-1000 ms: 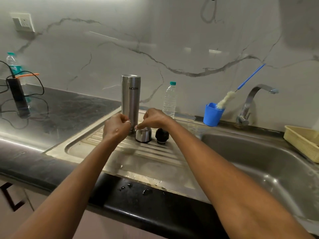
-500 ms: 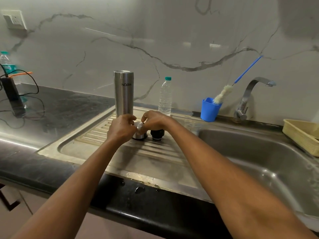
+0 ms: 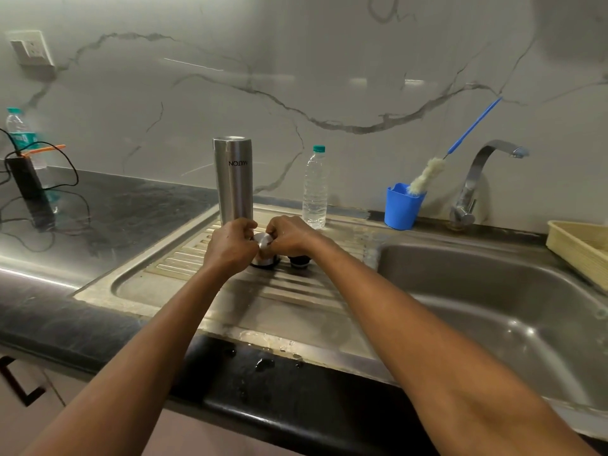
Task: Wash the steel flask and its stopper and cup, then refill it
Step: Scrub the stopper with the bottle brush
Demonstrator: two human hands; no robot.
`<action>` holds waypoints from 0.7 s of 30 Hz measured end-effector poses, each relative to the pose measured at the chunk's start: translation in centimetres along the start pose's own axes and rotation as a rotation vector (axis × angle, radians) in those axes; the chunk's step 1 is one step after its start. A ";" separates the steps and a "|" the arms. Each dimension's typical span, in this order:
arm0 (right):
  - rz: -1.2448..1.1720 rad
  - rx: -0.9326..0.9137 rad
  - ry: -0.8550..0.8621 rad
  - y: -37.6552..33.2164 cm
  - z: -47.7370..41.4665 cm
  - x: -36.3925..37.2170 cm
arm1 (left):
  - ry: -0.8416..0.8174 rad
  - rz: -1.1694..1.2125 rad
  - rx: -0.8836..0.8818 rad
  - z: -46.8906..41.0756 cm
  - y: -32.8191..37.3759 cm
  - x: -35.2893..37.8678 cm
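The steel flask (image 3: 233,182) stands upside down on the ribbed drainboard (image 3: 296,291) left of the sink. Just in front of it sits the small steel cup (image 3: 264,241), also inverted. My left hand (image 3: 228,250) and my right hand (image 3: 291,238) meet over the cup from either side, and the curled fingertips of both pinch its top. Right next to the cup stands the black stopper (image 3: 298,261), half hidden under my right hand and untouched.
A clear plastic water bottle (image 3: 315,189) stands behind the stopper. A blue holder (image 3: 402,205) with a bottle brush (image 3: 427,174) stands beside the tap (image 3: 477,179). The sink basin (image 3: 493,291) lies at the right, with a beige tray (image 3: 579,245) on its far edge. Cables and a black device (image 3: 24,179) lie on the left counter.
Both hands have dropped from just above the steel cup and closed in on its top. The flask and stopper have not moved.
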State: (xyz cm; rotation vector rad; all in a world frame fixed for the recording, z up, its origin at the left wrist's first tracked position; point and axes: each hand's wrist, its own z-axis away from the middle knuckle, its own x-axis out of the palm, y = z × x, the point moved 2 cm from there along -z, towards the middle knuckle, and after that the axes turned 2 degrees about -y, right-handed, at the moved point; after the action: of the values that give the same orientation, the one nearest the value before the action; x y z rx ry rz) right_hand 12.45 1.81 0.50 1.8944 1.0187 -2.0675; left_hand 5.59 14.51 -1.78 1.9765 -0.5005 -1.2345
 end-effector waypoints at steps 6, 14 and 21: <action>0.005 -0.016 -0.034 0.2 0.4 -0.6 | 0.026 -0.039 0.009 0.1 0.4 -0.3; -0.065 0.067 -0.135 2.8 3.1 -4.8 | -0.066 -0.285 0.227 -0.1 3.1 1.2; -0.039 0.015 -0.043 3.8 3.9 -3.5 | -0.229 -0.453 0.297 0.6 4.2 3.7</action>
State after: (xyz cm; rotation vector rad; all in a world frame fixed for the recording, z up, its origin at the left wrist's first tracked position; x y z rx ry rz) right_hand 11.90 -4.41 2.22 1.8430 1.0415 -2.1327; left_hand 7.01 9.16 -0.98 2.2921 -0.3720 -1.7659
